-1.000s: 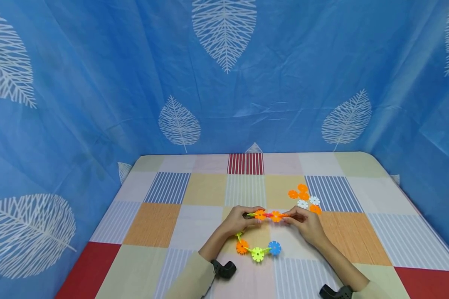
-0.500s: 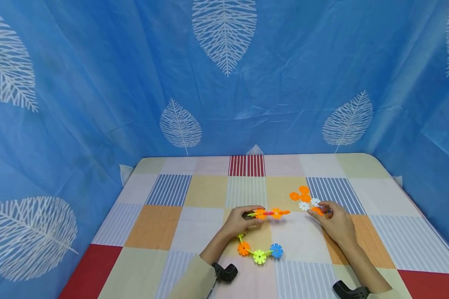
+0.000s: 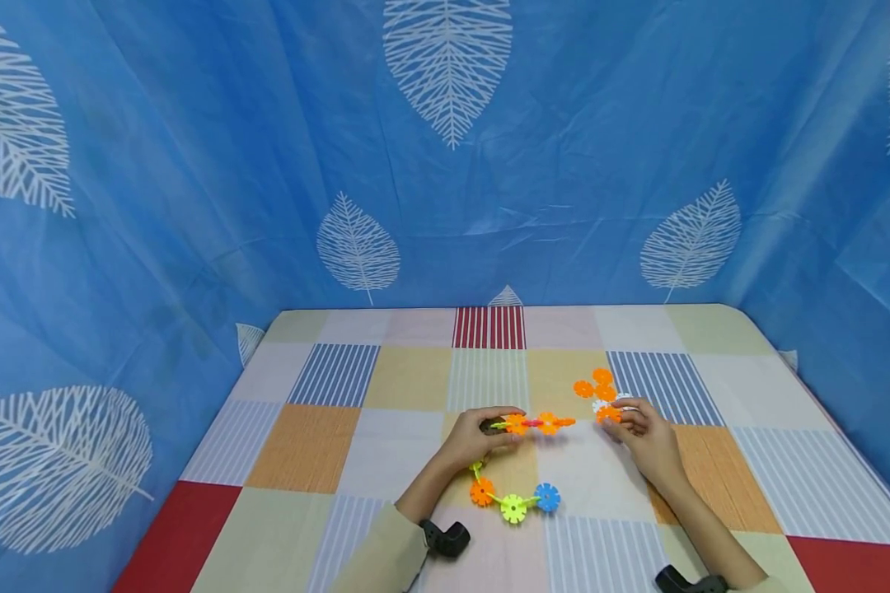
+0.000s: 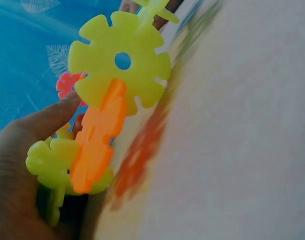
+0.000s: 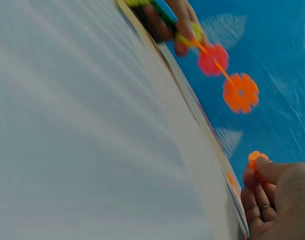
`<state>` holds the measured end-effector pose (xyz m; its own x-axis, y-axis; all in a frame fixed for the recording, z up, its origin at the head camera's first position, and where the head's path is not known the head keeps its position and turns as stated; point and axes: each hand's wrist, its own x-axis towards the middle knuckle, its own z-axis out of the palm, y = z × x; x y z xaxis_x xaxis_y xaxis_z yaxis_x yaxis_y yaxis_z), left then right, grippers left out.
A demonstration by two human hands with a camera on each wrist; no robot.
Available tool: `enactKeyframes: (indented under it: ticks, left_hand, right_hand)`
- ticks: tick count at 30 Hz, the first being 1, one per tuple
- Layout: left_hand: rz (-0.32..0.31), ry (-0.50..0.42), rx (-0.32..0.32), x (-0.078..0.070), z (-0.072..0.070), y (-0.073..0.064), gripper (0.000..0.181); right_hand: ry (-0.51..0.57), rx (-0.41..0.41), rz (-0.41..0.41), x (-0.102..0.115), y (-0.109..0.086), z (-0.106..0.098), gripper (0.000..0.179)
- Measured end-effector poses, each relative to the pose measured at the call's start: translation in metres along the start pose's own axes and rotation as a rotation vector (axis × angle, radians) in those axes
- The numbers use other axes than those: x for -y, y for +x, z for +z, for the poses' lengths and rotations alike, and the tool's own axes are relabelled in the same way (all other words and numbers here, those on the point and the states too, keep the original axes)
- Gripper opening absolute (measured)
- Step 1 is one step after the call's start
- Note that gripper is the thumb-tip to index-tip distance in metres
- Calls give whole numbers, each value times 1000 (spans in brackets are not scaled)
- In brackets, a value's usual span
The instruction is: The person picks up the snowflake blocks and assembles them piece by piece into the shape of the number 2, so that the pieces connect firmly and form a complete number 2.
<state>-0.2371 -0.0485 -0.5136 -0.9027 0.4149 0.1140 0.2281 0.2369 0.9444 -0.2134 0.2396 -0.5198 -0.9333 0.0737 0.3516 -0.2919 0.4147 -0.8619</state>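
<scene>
My left hand (image 3: 469,441) grips a chain of interlocking flower-shaped plastic discs. From its fingertips one end sticks out to the right, with orange discs (image 3: 549,423) and pink ones between. The other end curves down toward the front, through an orange disc, a yellow-green disc (image 3: 514,509) and a blue disc (image 3: 547,497). Close up in the left wrist view are a yellow-green disc (image 4: 100,55) and an orange disc (image 4: 96,147) set crosswise. Between thumb and fingers, my right hand (image 3: 656,449) pinches a single orange flower disc (image 5: 257,156), apart from the chain's free end.
Behind the right hand lie loose orange discs (image 3: 602,376) and white discs (image 3: 601,405), the latter partly hidden by that hand. A patchwork cloth (image 3: 400,445) covers the table. Blue leaf-patterned curtain (image 3: 564,165) surrounds its back and sides.
My right hand let go of the chain's end, went right to the loose discs, picked up an orange one and is now slightly back to the left. The left hand stays put with the chain.
</scene>
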Motion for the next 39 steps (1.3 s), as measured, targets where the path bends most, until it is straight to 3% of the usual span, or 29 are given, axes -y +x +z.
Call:
enactKeyframes:
  ticks: [4, 7, 19, 32, 39]
  left_hand:
    - [2, 3, 1, 0, 0, 0, 34]
    - [1, 3, -1, 0, 0, 0, 35]
    - [-3, 30, -19, -1, 0, -1, 35]
    - [-9, 51, -10, 1, 0, 0, 34]
    - [2, 38, 28, -1, -2, -1, 35]
  right_hand:
    - [367, 97, 71, 12, -2, 18, 33]
    - [464, 96, 122, 18, -3, 26, 32]
    - [500, 8, 158, 22, -5, 30, 27]
    - [444, 76, 71, 21, -7, 30, 30]
    - [463, 117, 69, 20, -7, 32, 30]
